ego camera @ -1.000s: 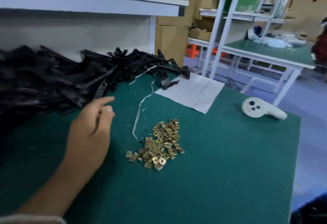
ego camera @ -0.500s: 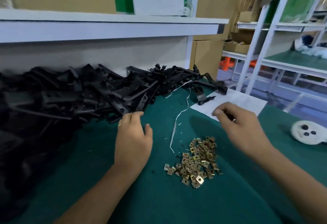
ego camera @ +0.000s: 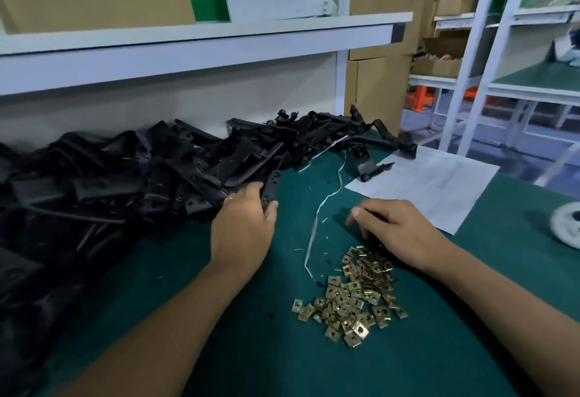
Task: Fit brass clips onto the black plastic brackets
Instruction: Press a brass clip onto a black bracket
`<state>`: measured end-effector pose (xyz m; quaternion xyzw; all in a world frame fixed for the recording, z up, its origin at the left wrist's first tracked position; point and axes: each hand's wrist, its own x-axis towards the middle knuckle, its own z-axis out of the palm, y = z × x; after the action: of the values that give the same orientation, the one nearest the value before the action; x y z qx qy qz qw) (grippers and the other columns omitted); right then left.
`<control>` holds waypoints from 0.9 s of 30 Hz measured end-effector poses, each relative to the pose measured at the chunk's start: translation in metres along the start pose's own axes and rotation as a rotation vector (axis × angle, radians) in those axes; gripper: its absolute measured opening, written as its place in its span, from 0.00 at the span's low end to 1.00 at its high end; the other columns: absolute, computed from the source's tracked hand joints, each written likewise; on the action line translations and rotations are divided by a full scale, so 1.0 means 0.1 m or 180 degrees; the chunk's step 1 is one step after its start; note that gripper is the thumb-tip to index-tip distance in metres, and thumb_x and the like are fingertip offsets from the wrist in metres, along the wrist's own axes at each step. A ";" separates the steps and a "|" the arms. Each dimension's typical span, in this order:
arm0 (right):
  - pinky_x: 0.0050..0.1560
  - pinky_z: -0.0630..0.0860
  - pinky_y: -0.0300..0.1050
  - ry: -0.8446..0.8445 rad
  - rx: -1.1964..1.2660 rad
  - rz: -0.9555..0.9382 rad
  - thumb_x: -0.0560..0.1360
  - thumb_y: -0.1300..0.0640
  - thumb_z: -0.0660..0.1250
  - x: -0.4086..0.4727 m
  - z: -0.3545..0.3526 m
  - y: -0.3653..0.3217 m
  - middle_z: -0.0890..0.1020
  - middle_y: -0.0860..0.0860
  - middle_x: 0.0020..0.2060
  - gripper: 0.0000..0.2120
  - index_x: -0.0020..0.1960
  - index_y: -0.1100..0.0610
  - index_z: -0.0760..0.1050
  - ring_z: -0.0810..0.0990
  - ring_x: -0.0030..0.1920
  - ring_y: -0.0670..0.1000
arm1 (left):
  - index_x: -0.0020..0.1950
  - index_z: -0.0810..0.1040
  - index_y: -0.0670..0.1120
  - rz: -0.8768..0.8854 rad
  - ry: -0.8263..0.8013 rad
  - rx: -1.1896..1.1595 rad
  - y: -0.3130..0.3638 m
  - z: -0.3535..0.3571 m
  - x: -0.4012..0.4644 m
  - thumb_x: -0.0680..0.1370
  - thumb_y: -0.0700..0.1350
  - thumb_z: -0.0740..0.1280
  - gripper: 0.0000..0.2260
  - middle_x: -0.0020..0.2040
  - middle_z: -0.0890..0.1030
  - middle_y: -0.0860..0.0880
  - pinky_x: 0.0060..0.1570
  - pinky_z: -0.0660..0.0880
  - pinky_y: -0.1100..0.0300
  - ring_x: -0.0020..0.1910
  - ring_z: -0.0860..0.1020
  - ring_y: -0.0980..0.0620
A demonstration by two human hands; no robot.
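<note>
A large heap of black plastic brackets (ego camera: 131, 183) lies along the back and left of the green mat (ego camera: 282, 365). My left hand (ego camera: 241, 230) is at the heap's right edge and grips the near end of one black bracket (ego camera: 272, 183) between thumb and fingers. A loose pile of small square brass clips (ego camera: 354, 296) sits on the mat in front of me. Just beyond the pile's far edge is my right hand (ego camera: 398, 230), palm down, with its fingers spread and bent toward the mat. I see nothing held in it.
A thin white strip (ego camera: 317, 224) lies between my hands. A white paper sheet (ego camera: 433, 183) is at the back right, with one stray bracket (ego camera: 367, 164) on its corner. A white round object (ego camera: 568, 224) sits at the right edge. A low white shelf (ego camera: 201, 48) overhangs the heap.
My left hand has reached forward into the heap's edge and taken hold of a bracket. My right hand has dropped closer to the brass clips. The camera has tilted down and left.
</note>
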<state>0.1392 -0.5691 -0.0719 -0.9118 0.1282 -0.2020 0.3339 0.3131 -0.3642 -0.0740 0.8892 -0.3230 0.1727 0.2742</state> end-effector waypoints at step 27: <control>0.61 0.76 0.51 -0.0891 -0.0068 -0.0083 0.75 0.49 0.76 -0.12 -0.17 -0.20 0.83 0.42 0.50 0.06 0.51 0.40 0.86 0.81 0.54 0.45 | 0.85 0.47 0.61 0.0867 -0.0363 0.0277 -0.01 -0.44 -0.58 0.83 0.54 0.55 0.31 0.56 0.67 0.51 0.30 0.63 0.59 0.39 0.66 0.51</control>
<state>0.1226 -0.5596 -0.0503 -0.9361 0.0707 -0.0758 0.3361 0.2653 -0.3091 -0.0679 0.8565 -0.4479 0.1714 0.1906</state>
